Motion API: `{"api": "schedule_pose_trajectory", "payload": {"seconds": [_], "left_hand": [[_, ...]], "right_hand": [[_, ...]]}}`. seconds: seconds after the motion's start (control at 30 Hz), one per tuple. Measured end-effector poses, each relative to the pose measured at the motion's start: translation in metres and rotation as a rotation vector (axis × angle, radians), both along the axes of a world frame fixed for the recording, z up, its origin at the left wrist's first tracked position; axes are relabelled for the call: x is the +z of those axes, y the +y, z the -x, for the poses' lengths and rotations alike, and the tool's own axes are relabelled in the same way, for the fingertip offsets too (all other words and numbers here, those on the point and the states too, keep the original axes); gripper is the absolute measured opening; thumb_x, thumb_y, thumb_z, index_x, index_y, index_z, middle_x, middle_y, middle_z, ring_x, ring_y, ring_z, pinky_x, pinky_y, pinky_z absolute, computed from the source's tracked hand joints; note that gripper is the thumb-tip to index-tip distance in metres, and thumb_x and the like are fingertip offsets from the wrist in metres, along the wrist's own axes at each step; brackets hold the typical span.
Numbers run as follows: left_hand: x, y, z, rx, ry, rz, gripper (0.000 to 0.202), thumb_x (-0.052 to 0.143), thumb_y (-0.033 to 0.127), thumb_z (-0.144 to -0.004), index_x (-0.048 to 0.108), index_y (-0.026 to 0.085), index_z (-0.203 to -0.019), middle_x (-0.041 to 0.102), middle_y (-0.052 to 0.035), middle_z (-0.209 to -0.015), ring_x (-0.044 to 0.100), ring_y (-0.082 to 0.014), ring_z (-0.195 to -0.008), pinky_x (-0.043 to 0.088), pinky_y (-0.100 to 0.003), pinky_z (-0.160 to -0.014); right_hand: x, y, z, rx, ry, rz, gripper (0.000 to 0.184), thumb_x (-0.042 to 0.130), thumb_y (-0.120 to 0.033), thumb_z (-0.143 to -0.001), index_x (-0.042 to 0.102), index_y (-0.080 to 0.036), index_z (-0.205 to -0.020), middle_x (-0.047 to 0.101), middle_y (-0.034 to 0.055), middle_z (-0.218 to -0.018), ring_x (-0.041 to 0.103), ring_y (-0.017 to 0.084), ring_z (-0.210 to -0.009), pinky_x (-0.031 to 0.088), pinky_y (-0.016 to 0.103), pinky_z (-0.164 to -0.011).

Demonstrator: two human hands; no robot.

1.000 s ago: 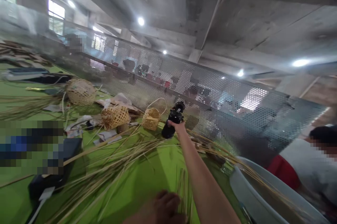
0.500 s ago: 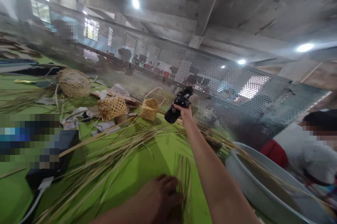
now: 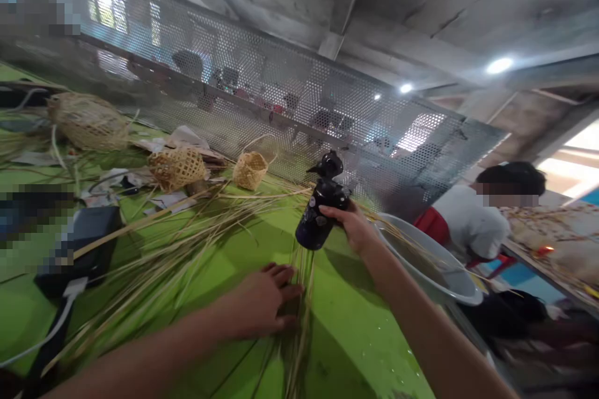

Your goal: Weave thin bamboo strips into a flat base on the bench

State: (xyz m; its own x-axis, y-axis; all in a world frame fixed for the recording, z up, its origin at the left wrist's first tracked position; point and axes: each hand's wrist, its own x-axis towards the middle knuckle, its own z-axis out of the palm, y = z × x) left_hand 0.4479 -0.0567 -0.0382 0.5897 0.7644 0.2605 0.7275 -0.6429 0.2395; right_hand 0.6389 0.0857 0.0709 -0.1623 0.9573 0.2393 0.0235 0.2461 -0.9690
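Note:
My right hand (image 3: 358, 224) is wrapped round a dark spray bottle (image 3: 314, 224), which it holds tilted above the green table. The bottle's black nozzle head points left. My left hand (image 3: 262, 302) lies palm down with its fingers stretched apart, at the edge of a narrow bundle of bamboo strips (image 3: 304, 311). The bottle's base is just beyond that bundle. Many more loose strips (image 3: 196, 230) fan out to the left of my left hand.
Small woven baskets (image 3: 176, 169) stand at the back left. A black power bank (image 3: 84, 246) with a white cable lies left. On the right are a grey basin (image 3: 461, 293) and a person in white (image 3: 472, 221). A perforated metal screen (image 3: 281, 87) runs behind the table.
The spray bottle in my right hand has come nearer and turned more upright. My left hand appears farther forward and to the left, its fingers more spread. The view has swung right.

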Motion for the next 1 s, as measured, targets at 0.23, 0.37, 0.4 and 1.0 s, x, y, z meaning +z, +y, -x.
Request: {"api": "schedule_pose_trajectory", "payload": {"seconds": [0.23,0.37,0.4,1.0], "left_hand": [[0.004,-0.002,-0.001,0.000,-0.004,-0.051,0.058,0.052,0.058,-0.090,0.057,0.024,-0.137,0.052,-0.0142,-0.144,0.050,-0.0338,-0.131,0.037,-0.047,-0.110],[0.006,-0.003,-0.001,0.008,0.006,-0.050,0.056,0.053,0.055,-0.091,0.056,0.025,-0.137,0.052,-0.0128,-0.144,0.051,-0.0329,-0.130,0.038,-0.046,-0.109],[0.007,-0.003,-0.001,0.006,0.007,-0.043,0.056,0.053,0.055,-0.091,0.056,0.025,-0.138,0.052,-0.0127,-0.144,0.050,-0.0327,-0.130,0.037,-0.046,-0.109],[0.012,0.001,0.000,-0.044,0.080,-0.010,0.060,0.054,0.053,-0.092,0.046,0.026,-0.145,0.043,-0.0135,-0.151,0.043,-0.0344,-0.136,0.036,-0.051,-0.112]], "right_hand": [[-0.017,-0.013,-0.001,-0.014,0.077,0.030,0.063,0.090,-0.025,-0.050,0.068,-0.021,-0.108,0.075,0.0043,-0.102,0.068,0.028,-0.102,0.051,0.044,-0.093],[-0.027,-0.015,0.006,-0.013,0.066,0.002,0.065,0.090,-0.026,-0.050,0.066,-0.021,-0.110,0.074,0.0062,-0.108,0.066,0.029,-0.106,0.050,0.047,-0.096],[-0.030,-0.016,0.007,-0.013,0.061,-0.007,0.067,0.090,-0.026,-0.050,0.065,-0.021,-0.111,0.073,0.0064,-0.109,0.066,0.030,-0.107,0.049,0.048,-0.097],[-0.054,-0.021,-0.011,0.109,0.077,-0.051,0.070,0.090,-0.029,-0.056,0.059,-0.030,-0.119,0.066,0.0024,-0.121,0.059,0.026,-0.113,0.042,0.046,-0.104]]}}
